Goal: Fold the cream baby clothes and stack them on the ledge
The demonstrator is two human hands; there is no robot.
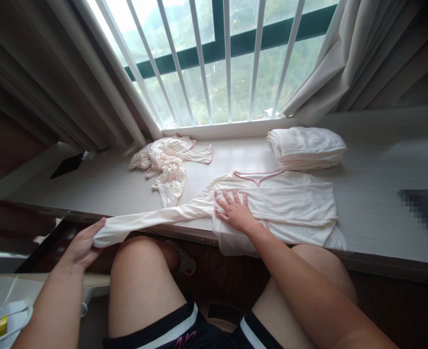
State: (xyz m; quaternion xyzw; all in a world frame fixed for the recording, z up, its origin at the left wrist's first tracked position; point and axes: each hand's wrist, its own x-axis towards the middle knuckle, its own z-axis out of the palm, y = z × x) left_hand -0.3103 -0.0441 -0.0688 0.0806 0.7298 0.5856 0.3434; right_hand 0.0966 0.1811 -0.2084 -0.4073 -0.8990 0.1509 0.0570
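A white long-sleeved shirt [294,201] with pink trim at the neck lies spread on the window ledge, its lower part hanging over the front edge. One sleeve is folded across the body. The other sleeve [156,216] is stretched out to the left, and my left hand [86,245] grips its end beyond the ledge. My right hand [234,211] lies flat with fingers spread on the shirt, near the cuff of the folded sleeve.
A crumpled pile of cream clothing [170,162] with pink edges lies at the back left. Folded white clothes [306,147] are stacked near the window at the right. A flat black object [67,165] rests far left. Curtains [330,68] hang beside the barred window.
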